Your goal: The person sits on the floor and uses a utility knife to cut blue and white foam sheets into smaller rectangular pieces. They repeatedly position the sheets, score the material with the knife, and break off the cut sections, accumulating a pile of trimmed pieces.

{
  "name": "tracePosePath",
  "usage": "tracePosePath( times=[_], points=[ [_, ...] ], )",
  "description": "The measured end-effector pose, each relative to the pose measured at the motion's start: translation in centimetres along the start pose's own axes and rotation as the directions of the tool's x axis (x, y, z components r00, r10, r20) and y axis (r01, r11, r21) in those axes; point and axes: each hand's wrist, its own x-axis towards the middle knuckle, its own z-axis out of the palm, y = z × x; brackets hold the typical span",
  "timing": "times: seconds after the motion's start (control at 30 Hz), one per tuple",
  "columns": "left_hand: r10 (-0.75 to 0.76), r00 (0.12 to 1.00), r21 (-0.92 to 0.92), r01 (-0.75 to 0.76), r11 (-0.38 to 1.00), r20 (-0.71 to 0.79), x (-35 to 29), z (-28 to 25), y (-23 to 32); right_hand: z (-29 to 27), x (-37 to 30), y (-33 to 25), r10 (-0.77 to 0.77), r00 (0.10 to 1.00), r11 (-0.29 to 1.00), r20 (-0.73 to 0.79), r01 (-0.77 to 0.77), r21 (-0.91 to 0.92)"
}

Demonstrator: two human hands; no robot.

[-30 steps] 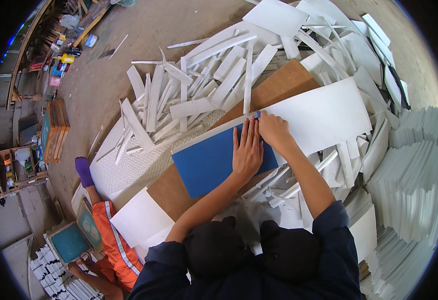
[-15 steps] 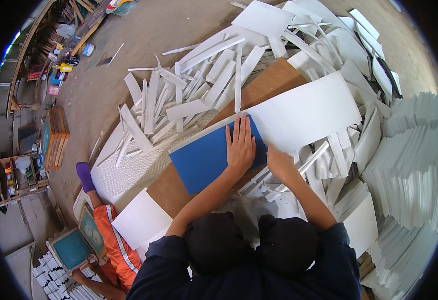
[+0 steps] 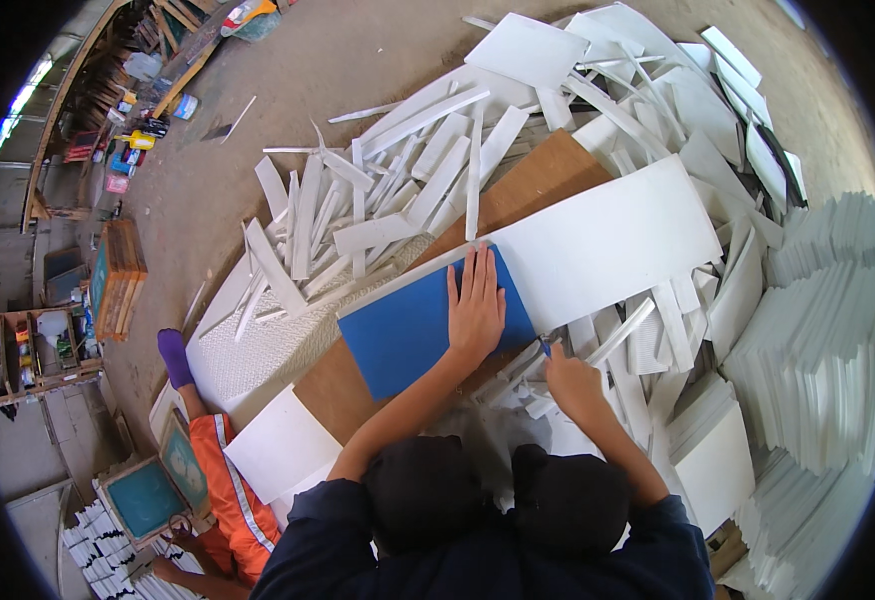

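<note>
My left hand (image 3: 478,302) lies flat on a blue rectangular board (image 3: 398,335), fingers stretched toward its far edge. That board rests on a long white sheet (image 3: 608,225), which runs out to the right from under it, over a brown wooden board (image 3: 333,380). Just off the blue board's right near corner, my right hand (image 3: 575,380) is closed around a utility knife (image 3: 546,346). The knife's blue body and its tip show beyond my fingers, apart from the board; most of its handle is hidden in my grip.
White offcut strips (image 3: 388,200) lie heaped beyond and around the boards. Tall stacks of white sheets (image 3: 818,330) stand at right. At lower left, a co-worker's orange trousers (image 3: 233,500) and purple sock (image 3: 173,355) show beside framed green panels (image 3: 143,498). Shelves and tools line the far left.
My right hand has drawn back toward me, from the white sheet's edge to clear of it, bringing the knife into view. My left hand still presses the blue board.
</note>
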Motion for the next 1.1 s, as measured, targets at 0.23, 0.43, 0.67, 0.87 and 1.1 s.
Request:
tracePosePath(
  times=[0.23, 0.43, 0.67, 0.87, 1.1],
  points=[
    [-0.01, 1.0, -0.118, 0.009, 0.993, -0.001, 0.2, -0.1, -0.1, -6.2, 6.5, -1.9, -0.09, 0.983, 0.994, -0.158, 0.099, 0.047],
    [-0.021, 1.0, -0.159, 0.021, 0.987, 0.003, 0.1, 0.1, -0.4, -5.6, 13.2, -5.0, -0.087, 0.977, 0.996, -0.192, 0.089, 0.005],
    [-0.022, 1.0, -0.141, 0.021, 0.99, -0.007, 0.0, 0.1, -0.6, -4.8, 14.3, -5.4, -0.112, 0.978, 0.993, -0.174, 0.105, -0.051],
    [-0.018, 1.0, -0.145, 0.018, 0.989, -0.003, 0.0, 0.1, -0.7, -6.0, 14.8, -6.2, -0.096, 0.99, 0.986, -0.102, 0.081, -0.145],
    [-0.009, 1.0, -0.151, 0.006, 0.988, -0.019, 0.0, 0.0, -0.7, -6.0, 15.1, -6.3, -0.097, 0.989, 0.99, -0.113, 0.084, -0.11]
  ],
)
